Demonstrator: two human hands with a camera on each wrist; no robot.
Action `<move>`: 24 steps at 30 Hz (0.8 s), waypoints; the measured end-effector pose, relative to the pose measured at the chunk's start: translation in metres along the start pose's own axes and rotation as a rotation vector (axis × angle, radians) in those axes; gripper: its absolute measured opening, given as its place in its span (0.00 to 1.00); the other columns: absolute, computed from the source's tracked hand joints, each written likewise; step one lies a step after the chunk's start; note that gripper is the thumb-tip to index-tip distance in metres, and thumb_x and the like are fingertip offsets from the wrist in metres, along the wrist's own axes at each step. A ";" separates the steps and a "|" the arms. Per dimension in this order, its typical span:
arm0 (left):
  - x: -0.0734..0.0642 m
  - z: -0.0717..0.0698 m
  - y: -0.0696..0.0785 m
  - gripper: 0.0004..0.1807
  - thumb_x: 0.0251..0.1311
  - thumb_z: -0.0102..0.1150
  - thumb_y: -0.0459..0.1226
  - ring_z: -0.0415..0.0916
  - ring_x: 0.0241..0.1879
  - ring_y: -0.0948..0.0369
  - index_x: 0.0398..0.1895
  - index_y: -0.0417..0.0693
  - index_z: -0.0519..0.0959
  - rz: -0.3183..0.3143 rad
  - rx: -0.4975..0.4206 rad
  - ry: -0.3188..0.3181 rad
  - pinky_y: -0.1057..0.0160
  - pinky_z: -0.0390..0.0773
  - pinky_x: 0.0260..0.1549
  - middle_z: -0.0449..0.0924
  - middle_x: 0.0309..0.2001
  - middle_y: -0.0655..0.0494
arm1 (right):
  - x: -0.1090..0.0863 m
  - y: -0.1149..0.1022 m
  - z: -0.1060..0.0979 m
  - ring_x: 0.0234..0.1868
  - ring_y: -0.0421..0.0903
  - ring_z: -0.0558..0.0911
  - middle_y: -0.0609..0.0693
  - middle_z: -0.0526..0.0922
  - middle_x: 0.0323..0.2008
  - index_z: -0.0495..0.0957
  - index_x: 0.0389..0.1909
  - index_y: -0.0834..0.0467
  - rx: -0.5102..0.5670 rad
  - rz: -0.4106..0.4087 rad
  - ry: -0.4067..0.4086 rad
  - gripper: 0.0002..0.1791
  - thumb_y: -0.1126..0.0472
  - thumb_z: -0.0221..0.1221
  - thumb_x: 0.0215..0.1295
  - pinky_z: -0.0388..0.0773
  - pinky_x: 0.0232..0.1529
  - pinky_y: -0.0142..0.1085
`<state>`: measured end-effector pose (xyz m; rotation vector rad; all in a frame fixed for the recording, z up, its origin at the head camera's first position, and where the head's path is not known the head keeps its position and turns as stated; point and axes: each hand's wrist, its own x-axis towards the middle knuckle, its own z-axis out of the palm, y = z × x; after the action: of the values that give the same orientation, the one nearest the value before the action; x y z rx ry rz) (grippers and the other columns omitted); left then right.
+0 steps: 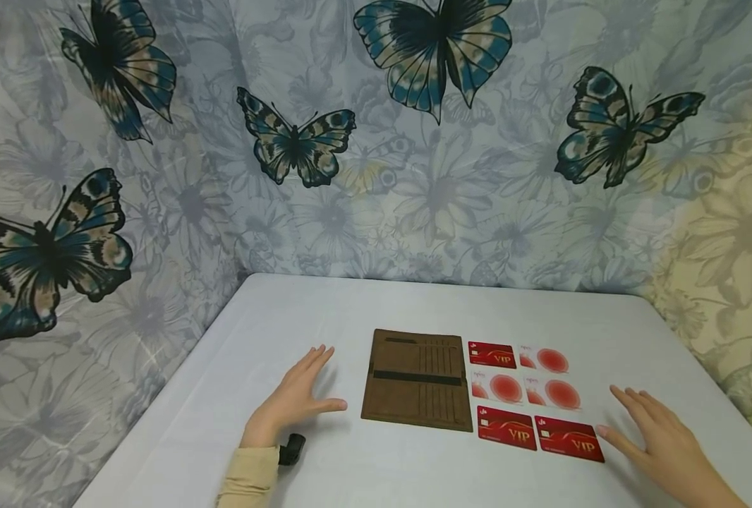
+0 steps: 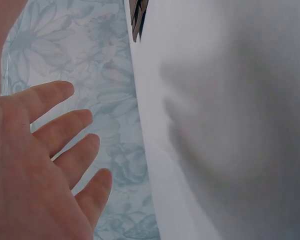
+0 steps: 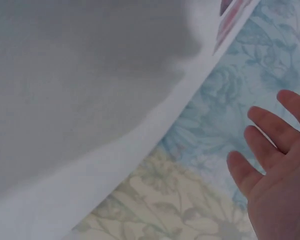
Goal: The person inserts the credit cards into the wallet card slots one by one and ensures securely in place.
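On the white table lies an opened brown wallet (image 1: pixel 417 406), with rows of card slots and a dark band across its middle. Right of it sit several cards in rows: a red VIP card (image 1: pixel 492 355) at the back, pale cards with red circles such as this card (image 1: pixel 505 387), and two red VIP cards (image 1: pixel 506 427) in front. My left hand (image 1: pixel 296 396) is to the wallet's left, fingers spread, holding nothing. My right hand (image 1: pixel 658 437) hovers at the right, its thumb by the nearest red card (image 1: pixel 569 439), palm free. Both wrist views show relaxed fingers.
The white table (image 1: pixel 312 303) has rounded far corners. Behind and beside it hangs a floral cloth (image 1: pixel 439 197) with butterfly prints. A small black device (image 1: pixel 291 449) is at the left wrist, next to a beige sleeve (image 1: pixel 249 476).
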<state>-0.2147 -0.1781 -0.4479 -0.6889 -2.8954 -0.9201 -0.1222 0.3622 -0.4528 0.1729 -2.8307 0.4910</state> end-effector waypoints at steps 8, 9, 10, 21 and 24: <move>0.001 0.009 0.007 0.55 0.44 0.63 0.63 0.41 0.70 0.50 0.72 0.50 0.52 -0.028 -0.075 -0.055 0.43 0.52 0.61 0.48 0.71 0.47 | 0.007 -0.017 -0.001 0.56 0.73 0.56 0.76 0.61 0.56 0.63 0.59 0.73 0.076 0.013 -0.087 0.41 0.46 0.64 0.55 0.51 0.49 0.71; 0.001 0.010 0.008 0.55 0.44 0.63 0.63 0.41 0.69 0.50 0.72 0.50 0.52 -0.024 -0.073 -0.056 0.43 0.52 0.61 0.48 0.71 0.47 | 0.008 -0.020 -0.002 0.56 0.73 0.56 0.76 0.61 0.57 0.63 0.59 0.73 0.073 0.021 -0.099 0.42 0.45 0.64 0.55 0.52 0.49 0.71; 0.002 0.011 0.009 0.55 0.44 0.62 0.63 0.41 0.70 0.51 0.72 0.49 0.52 -0.020 -0.068 -0.059 0.44 0.52 0.61 0.48 0.71 0.47 | 0.009 -0.023 -0.002 0.56 0.73 0.55 0.76 0.61 0.57 0.63 0.59 0.73 0.066 0.033 -0.115 0.43 0.44 0.63 0.55 0.53 0.48 0.71; 0.006 0.018 0.012 0.53 0.48 0.62 0.61 0.40 0.70 0.54 0.72 0.50 0.51 -0.007 -0.072 -0.100 0.46 0.50 0.62 0.48 0.71 0.49 | 0.012 -0.051 -0.003 0.55 0.70 0.60 0.74 0.64 0.56 0.65 0.59 0.72 0.094 0.027 -0.167 0.45 0.42 0.65 0.51 0.63 0.44 0.68; 0.007 0.019 0.013 0.53 0.47 0.61 0.62 0.40 0.70 0.54 0.73 0.50 0.50 -0.003 -0.074 -0.106 0.48 0.50 0.63 0.47 0.71 0.50 | 0.012 -0.057 -0.001 0.53 0.68 0.64 0.73 0.68 0.53 0.68 0.56 0.72 0.117 -0.023 -0.119 0.42 0.45 0.68 0.48 0.66 0.43 0.66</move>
<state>-0.2139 -0.1554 -0.4560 -0.7611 -2.9679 -1.0265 -0.1240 0.3085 -0.4312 0.2653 -2.9121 0.6634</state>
